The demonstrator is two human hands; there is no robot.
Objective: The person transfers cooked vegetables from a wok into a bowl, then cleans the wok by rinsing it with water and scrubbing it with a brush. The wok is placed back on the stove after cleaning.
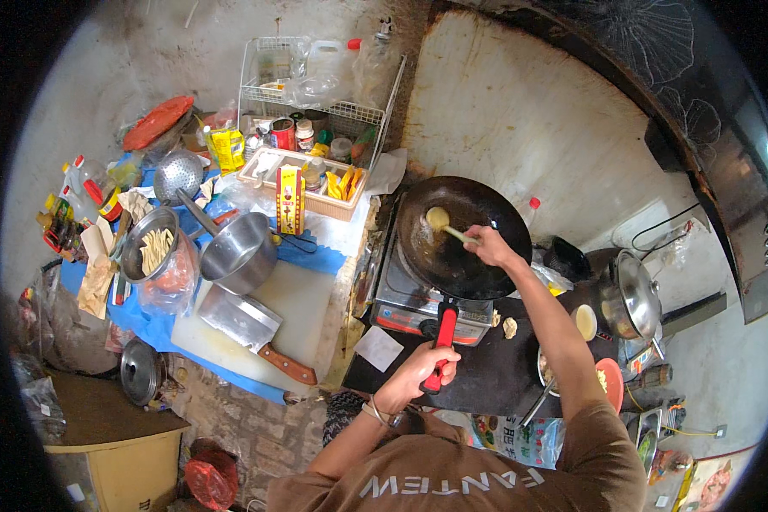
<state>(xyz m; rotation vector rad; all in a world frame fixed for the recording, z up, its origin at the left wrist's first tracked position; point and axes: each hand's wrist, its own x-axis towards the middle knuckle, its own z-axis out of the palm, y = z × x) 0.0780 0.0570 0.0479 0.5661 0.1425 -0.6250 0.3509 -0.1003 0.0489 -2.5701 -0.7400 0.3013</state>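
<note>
A dark wok (493, 205) sits on a single gas stove (389, 281) before me, its red handle (447, 323) pointing back at me. My left hand (429, 370) is wrapped around that handle. Over the wok, my right hand (488, 246) grips the pale handle of a ladle (438, 219). The ladle's round bowl rests inside the wok on the left. A shiny, brownish film coats the pan's inner surface near it; I cannot tell what it is.
Left, a cleaver (243, 320) lies on a white cutting board (307, 288) beside an empty-looking saucepan (240, 253) and a pot of pale strips (157, 249). A seasoning tray (333, 203) stands behind. Right are a lidded steel pot (633, 294) and a red plate (610, 384).
</note>
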